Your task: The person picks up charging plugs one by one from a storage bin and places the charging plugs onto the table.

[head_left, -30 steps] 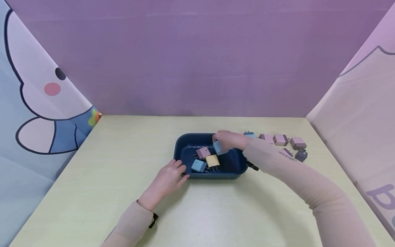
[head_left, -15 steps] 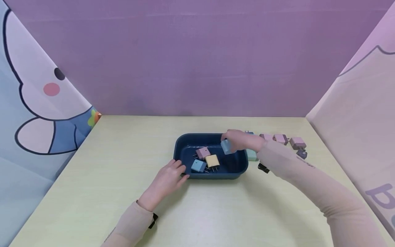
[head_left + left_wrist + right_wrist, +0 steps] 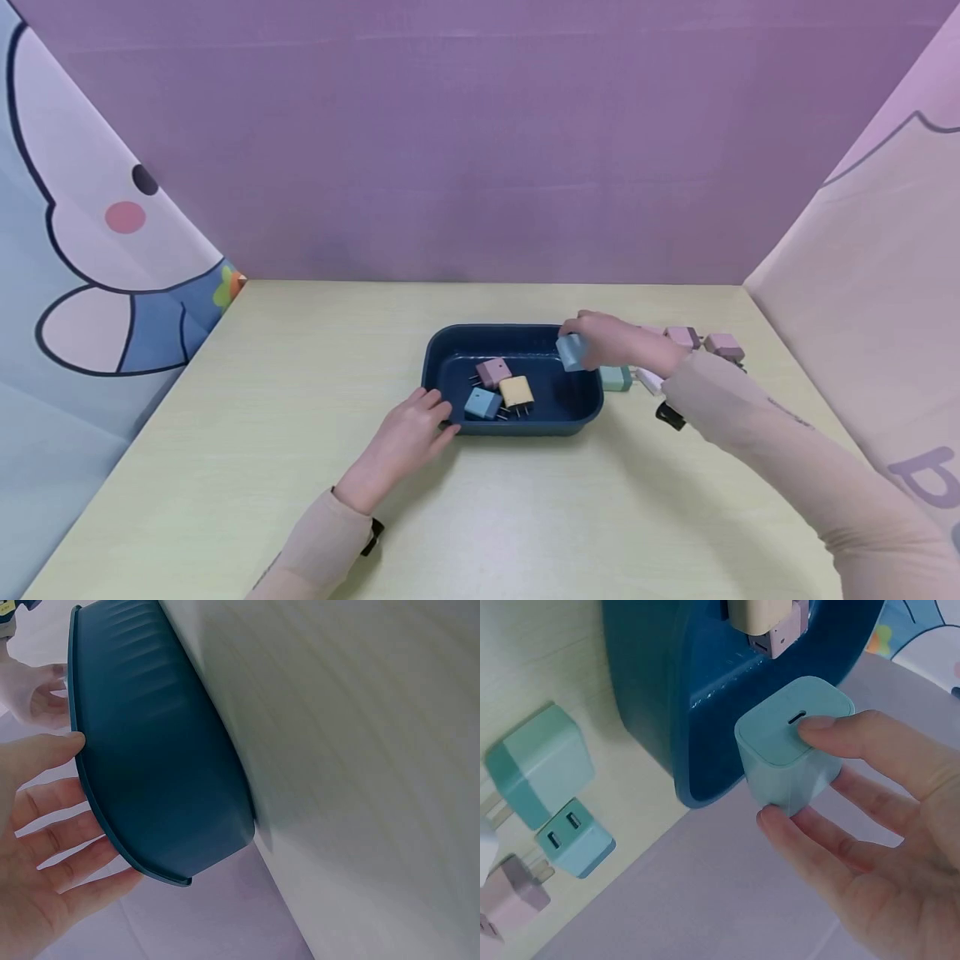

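Purple walls back a pale yellow table (image 3: 525, 517). Right of frame centre, the right hand (image 3: 611, 342) pinches a light blue charger (image 3: 572, 352) between thumb and fingertips, above the right rim of the dark blue tray (image 3: 442, 354). At lower centre, the left hand (image 3: 401, 442) rests spread-fingered against the tray's near left corner, well apart from the charger.

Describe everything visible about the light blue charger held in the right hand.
The light blue charger is a small rounded cube of matte plastic, with one oval port slot on the face turned toward the wrist camera. The right hand pinches it between thumb and fingers, lifted above the right end of the dark blue tray, touching nothing else. Its prongs are not visible.
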`<action>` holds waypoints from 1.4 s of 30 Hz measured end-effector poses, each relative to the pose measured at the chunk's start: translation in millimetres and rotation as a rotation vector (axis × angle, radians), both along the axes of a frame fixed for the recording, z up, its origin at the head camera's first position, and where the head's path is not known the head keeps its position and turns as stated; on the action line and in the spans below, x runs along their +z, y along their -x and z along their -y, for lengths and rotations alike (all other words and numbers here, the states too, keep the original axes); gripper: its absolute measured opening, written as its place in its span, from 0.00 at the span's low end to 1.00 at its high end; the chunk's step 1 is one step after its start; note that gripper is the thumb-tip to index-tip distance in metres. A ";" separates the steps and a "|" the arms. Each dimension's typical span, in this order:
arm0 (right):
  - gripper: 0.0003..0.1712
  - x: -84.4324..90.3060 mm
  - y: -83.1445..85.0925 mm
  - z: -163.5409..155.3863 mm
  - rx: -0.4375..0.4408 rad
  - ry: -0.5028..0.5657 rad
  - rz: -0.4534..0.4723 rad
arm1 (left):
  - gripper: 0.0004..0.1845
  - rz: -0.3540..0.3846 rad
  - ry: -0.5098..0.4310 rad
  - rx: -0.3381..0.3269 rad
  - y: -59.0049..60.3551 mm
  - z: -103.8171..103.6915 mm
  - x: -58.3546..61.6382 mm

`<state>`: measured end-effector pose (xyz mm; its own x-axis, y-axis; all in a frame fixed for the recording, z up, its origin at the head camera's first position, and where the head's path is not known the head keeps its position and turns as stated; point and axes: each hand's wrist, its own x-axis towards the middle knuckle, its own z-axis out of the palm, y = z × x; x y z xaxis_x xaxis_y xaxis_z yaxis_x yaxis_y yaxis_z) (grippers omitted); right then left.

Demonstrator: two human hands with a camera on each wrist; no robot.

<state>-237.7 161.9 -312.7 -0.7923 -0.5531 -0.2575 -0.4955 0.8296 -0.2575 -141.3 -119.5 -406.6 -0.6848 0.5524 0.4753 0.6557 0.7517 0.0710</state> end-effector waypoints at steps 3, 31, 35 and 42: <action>0.30 1.4 -3.2 -5.9 -0.009 0.020 -0.016 | 0.10 -0.001 -0.003 -0.003 -0.1 0.0 -0.4; 0.27 -3.7 -36.0 -49.0 -0.015 0.112 -0.125 | 0.09 0.012 -0.007 0.000 -2.1 -1.4 3.2; 0.27 -6.2 -40.7 -53.7 -0.007 0.126 -0.162 | 0.10 0.018 0.000 0.002 -2.1 -1.8 2.5; 0.26 -13.1 -46.3 -63.2 0.023 0.151 -0.192 | 0.10 0.037 0.010 0.008 -2.4 -2.6 3.4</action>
